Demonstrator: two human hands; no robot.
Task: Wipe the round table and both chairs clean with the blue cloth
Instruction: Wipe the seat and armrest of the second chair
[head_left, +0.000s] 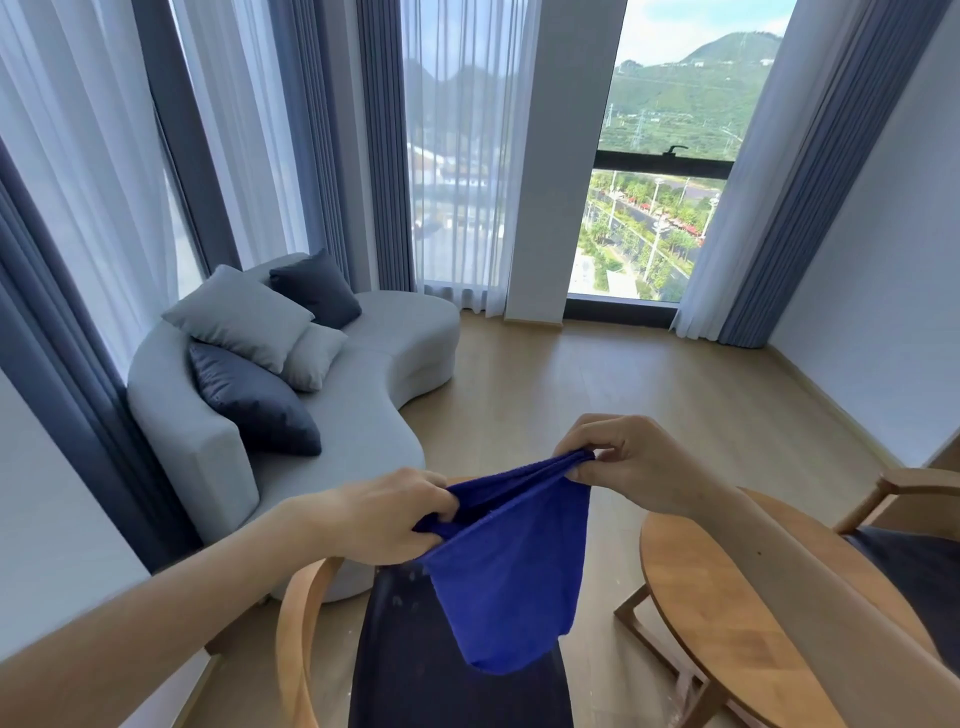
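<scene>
The blue cloth (511, 566) is pinched by its top edge between the left hand (384, 514) and right hand (628, 462), hanging in the air. Below the hands, pale specks can be seen on the dark chair seat (395, 649); the round worktop (727, 613), right of the hands, appears not yet wiped.

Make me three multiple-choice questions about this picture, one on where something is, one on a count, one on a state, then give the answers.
1. Where is the round wooden table?
A. right of the dark-seated wooden chair
B. left of the curved grey sofa
C. against the window

2. How many cushions lie on the sofa?
A. two
B. four
C. six

3. How is the blue cloth held?
A. lying flat on the table
B. draped over the sofa
C. hanging between both hands

Answers: 1 A, the table stands at the lower right. 2 B, two dark and two light grey. 3 C, the left hand and right hand grip its upper edge.
</scene>
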